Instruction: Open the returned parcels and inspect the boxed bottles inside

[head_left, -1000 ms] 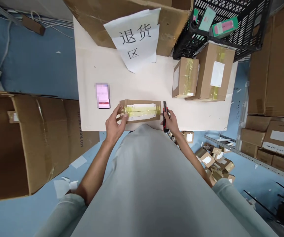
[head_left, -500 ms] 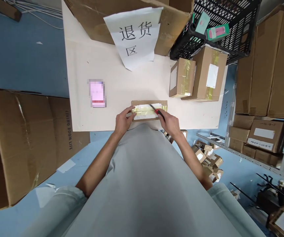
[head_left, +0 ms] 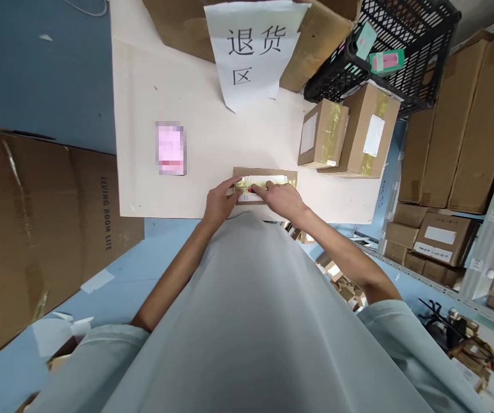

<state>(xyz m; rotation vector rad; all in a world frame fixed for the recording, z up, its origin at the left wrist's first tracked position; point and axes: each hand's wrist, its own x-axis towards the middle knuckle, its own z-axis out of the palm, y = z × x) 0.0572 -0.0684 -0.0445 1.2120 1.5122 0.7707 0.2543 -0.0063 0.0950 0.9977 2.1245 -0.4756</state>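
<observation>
A small flat cardboard box (head_left: 266, 171), with a white label and yellowish tape across its top, lies at the table's near edge in the head view. My left hand (head_left: 219, 203) grips its left end, thumb and fingers on the edge. Over the label, my right hand (head_left: 282, 201) is closed around a red and black utility knife (head_left: 251, 190) held low against the taped top, towards the left end. Most of the knife is hidden by my fingers, so I cannot tell how deep the blade sits.
On the white table (head_left: 204, 132) are a blurred pink item (head_left: 171, 149) at left and two taped cartons (head_left: 322, 135) at right. Behind stand a big carton with a paper sign (head_left: 253, 60) and a black crate (head_left: 419, 74). A large carton (head_left: 58, 229) is at far left.
My right hand has moved left along the box with the knife, from its right part to near the left end. My left hand stays on the box. The view has shifted slightly.
</observation>
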